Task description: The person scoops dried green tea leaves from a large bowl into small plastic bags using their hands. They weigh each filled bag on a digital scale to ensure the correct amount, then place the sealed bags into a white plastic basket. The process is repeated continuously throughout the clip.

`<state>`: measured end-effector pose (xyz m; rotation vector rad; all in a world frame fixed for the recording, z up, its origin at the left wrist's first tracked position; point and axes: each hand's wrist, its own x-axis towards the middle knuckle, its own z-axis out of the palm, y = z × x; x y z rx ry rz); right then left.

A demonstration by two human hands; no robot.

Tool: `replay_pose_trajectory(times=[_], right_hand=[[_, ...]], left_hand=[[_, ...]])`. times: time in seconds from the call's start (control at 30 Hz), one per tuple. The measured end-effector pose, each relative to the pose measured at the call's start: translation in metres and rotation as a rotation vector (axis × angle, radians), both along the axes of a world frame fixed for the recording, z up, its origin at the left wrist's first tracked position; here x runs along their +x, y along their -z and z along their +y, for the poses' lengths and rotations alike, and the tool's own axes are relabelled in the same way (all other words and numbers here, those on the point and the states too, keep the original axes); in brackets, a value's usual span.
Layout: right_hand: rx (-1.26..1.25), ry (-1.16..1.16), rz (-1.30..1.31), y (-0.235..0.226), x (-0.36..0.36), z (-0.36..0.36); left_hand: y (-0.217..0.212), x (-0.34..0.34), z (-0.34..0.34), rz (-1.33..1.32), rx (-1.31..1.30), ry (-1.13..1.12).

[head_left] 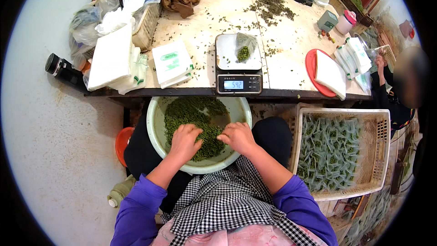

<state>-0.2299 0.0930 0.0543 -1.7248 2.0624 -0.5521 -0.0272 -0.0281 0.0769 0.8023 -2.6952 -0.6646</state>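
1. Down at the picture's centre, a pale green round plastic basin (156, 133) rests on the person's lap, half filled with small dark green dried leaf pellets (191, 114).
2. At the basin's 7 o'clock the left hand (184, 139) lies palm down on the pellets, fingers curled into the heap; whether they pinch any I cannot tell.
3. At the basin's 5 o'clock the right hand (237, 137) also lies palm down on the pellets, fingers (224, 138) bent and drawn close, tips touching the green heap just beside the left hand.
4. At 12 o'clock from the basin, on the edge of the worn white table (205, 32), stands a grey digital kitchen scale (238, 83) with a lit display.
5. On the scale's platform lies a small clear plastic pouch (245, 48) with a clump of green pellets inside.
6. At 10 o'clock from the scale lie stacks of flat white sachets (171, 63).
7. At 3 o'clock from the basin, near the person's right knee, stands a cream slatted plastic crate (380, 148) heaped with filled clear pouches (330, 150).
8. At 2 o'clock from the scale a red round tray (311, 66) carries more white sachets, and another person sits at the table's far right end.
9. At 1 o'clock from the scale, loose green pellets (271, 3) are scattered on the tabletop.
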Motion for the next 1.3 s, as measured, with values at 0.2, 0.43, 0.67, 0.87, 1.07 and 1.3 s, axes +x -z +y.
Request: replay_pose_trajectory(times=[0.2, 0.43, 0.67, 0.87, 1.07, 1.3], right_hand=[[-0.158, 0.061, -0.074, 0.015, 0.008, -0.004], [-0.392, 0.153, -0.238, 0.005, -0.009, -0.001], [-0.468, 0.277, -0.395, 0.003, -0.016, -0.007], [-0.465, 0.214, -0.373, 0.008, -0.012, -0.005], [-0.478, 0.215, -0.380, 0.010, -0.013, -0.002], [-0.436, 0.235, -0.402, 0.009, -0.015, 0.000]], left_hand=[[-0.031, -0.124, -0.052, 0.456, -0.150, -0.060], [-0.027, -0.194, -0.089, 0.438, -0.312, 0.063], [-0.043, -0.171, -0.055, 0.637, -0.271, 0.034], [-0.047, -0.228, -0.079, 0.597, -0.494, -0.110], [-0.040, -0.241, -0.082, 0.451, -0.531, -0.126], [-0.040, -0.229, -0.077, 0.669, -0.104, -0.233]])
